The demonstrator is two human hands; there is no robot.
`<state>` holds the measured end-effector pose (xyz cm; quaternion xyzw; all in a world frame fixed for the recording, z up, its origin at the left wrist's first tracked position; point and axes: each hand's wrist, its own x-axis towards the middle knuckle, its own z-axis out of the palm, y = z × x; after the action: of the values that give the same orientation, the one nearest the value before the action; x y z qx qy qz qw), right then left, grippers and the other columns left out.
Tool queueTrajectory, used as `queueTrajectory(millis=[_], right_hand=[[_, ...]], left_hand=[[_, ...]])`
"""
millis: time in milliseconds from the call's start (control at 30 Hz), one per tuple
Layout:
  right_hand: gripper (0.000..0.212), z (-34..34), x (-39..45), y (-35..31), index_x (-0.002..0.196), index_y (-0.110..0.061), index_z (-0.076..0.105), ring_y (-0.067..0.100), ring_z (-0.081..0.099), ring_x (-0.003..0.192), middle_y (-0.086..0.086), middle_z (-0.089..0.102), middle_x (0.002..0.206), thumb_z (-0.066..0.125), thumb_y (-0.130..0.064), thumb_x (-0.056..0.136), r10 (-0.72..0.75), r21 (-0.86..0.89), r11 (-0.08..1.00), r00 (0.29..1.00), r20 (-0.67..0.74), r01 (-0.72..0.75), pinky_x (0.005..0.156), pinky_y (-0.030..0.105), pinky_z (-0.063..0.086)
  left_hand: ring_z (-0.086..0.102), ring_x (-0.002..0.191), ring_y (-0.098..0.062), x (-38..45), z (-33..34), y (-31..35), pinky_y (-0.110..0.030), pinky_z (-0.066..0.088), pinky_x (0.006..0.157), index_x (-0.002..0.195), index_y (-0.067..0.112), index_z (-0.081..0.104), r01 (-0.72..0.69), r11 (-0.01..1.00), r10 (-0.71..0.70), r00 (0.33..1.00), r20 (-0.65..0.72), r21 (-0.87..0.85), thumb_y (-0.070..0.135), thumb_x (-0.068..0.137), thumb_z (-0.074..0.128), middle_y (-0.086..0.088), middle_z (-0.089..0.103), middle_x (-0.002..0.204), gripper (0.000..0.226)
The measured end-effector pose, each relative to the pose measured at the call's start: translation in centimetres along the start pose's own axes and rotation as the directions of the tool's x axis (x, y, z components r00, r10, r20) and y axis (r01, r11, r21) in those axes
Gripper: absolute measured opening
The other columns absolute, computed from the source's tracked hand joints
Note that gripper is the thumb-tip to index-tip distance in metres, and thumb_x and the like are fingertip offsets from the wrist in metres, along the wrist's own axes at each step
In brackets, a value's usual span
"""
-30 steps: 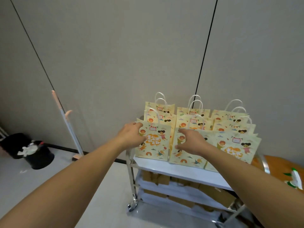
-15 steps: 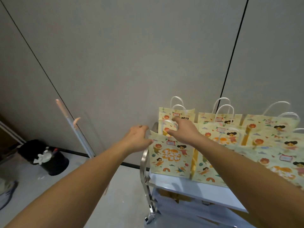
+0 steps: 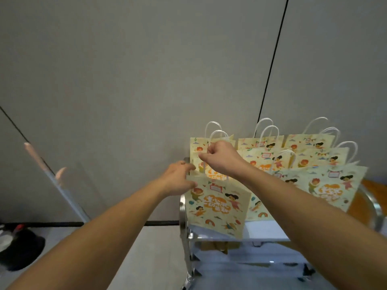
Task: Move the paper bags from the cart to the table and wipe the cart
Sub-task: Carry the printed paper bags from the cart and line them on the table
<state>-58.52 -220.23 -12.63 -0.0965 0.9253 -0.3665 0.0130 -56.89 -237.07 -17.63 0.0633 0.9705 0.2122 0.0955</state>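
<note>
Right hand [image 3: 219, 159] moved to far-left pale-yellow printed paper bags [image 3: 215, 204], now pinching white handles; left hand [image 3: 178, 178] spread, steadying near bag. Lift imminent.

Grey wall panels [image 3: 146, 80] with thin dark seams fill most of the view. A pale floor [image 3: 146, 258] meets them at a black baseboard [image 3: 62, 224]. A black bin [image 3: 18, 250] sits at far left.

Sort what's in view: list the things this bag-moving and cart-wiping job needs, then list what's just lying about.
Job:
paper bags standing on the cart's top shelf
cart
right hand, gripping a bag handle
left hand, at the front bag's edge

Lying about:
mop handle leaning on the wall
black bin on the floor
orange object behind the cart
</note>
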Motion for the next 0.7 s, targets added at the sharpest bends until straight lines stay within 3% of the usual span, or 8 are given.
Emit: queueTrajectory(millis=[100, 200, 367, 500, 567, 700], right_hand=[[0.046, -0.5, -3.9, -1.5, 0.052, -0.014, 0.046, 0.018, 0.043, 0.053, 0.001, 0.043, 0.052, 0.063, -0.029, 0.092, 0.070, -0.034, 0.997, 0.988, -0.138, -0.075, 0.058, 0.032, 0.041], [0.042, -1.0, -8.8, -2.2, 0.054, -0.012, 0.052, 0.017, 0.044, 0.053, 0.002, 0.045, 0.054, 0.064, -0.029, 0.091, 0.133, -0.033, 0.989, 0.953, -0.273, -0.147, 0.055, 0.032, 0.040], [0.044, -2.5, -15.9, -2.2, 0.052, -0.012, 0.049, 0.018, 0.042, 0.051, 0.003, 0.042, 0.051, 0.066, -0.028, 0.090, 0.247, 0.022, 0.965, 0.879, -0.407, -0.261, 0.056, 0.037, 0.044], [0.036, -4.7, -23.9, -1.2, 0.059, -0.012, 0.051, 0.016, 0.038, 0.050, 0.005, 0.038, 0.054, 0.068, -0.026, 0.088, 0.356, 0.117, 0.931, 0.786, -0.505, -0.347, 0.053, 0.036, 0.039], [0.038, -5.8, -28.1, -0.7, 0.059, -0.014, 0.048, 0.012, 0.031, 0.045, -0.001, 0.034, 0.049, 0.069, -0.027, 0.088, 0.409, 0.141, 0.907, 0.752, -0.517, -0.397, 0.048, 0.027, 0.032], [0.032, -7.9, -37.6, 0.9, 0.064, -0.013, 0.051, 0.013, 0.035, 0.050, 0.003, 0.037, 0.056, 0.068, -0.025, 0.088, 0.530, 0.207, 0.837, 0.656, -0.538, -0.506, 0.049, 0.030, 0.030]], left_hand=[[0.037, 0.139, -0.022, -1.1, -0.6, -0.4, -0.042, 0.036, 0.114, 0.142, 0.029, 0.049, -0.115, 0.993, 0.115, 0.993, 0.014, 0.034, 0.036, 0.089, 0.073, 0.001, 0.041, 0.150, 0.058], [0.042, 0.132, -0.022, -3.2, -0.7, 0.6, -0.042, 0.041, 0.110, 0.122, 0.031, 0.056, -0.273, 0.961, 0.272, 0.962, 0.022, 0.050, 0.032, 0.086, 0.076, 0.003, 0.048, 0.141, 0.042], [0.055, 0.096, -0.016, -7.0, 0.6, 4.4, -0.031, 0.047, 0.077, 0.095, 0.029, 0.051, -0.438, 0.897, 0.436, 0.899, 0.053, 0.062, 0.029, 0.087, 0.074, 0.006, 0.059, 0.106, 0.024], [0.054, 0.082, -0.018, -10.6, 2.8, 9.9, -0.033, 0.043, 0.076, 0.084, 0.027, 0.050, -0.598, 0.789, 0.574, 0.799, 0.182, 0.140, 0.032, 0.085, 0.075, 0.004, 0.059, 0.088, 0.026], [0.054, 0.080, -0.017, -12.7, 4.1, 13.2, -0.033, 0.045, 0.071, 0.083, 0.025, 0.055, -0.677, 0.719, 0.634, 0.732, 0.250, 0.160, 0.030, 0.085, 0.076, 0.003, 0.059, 0.087, 0.022], [0.058, 0.079, -0.012, -18.0, 8.1, 20.5, -0.027, 0.048, 0.065, 0.087, 0.025, 0.068, -0.803, 0.572, 0.715, 0.587, 0.380, 0.164, 0.030, 0.089, 0.072, 0.004, 0.064, 0.087, 0.006]])
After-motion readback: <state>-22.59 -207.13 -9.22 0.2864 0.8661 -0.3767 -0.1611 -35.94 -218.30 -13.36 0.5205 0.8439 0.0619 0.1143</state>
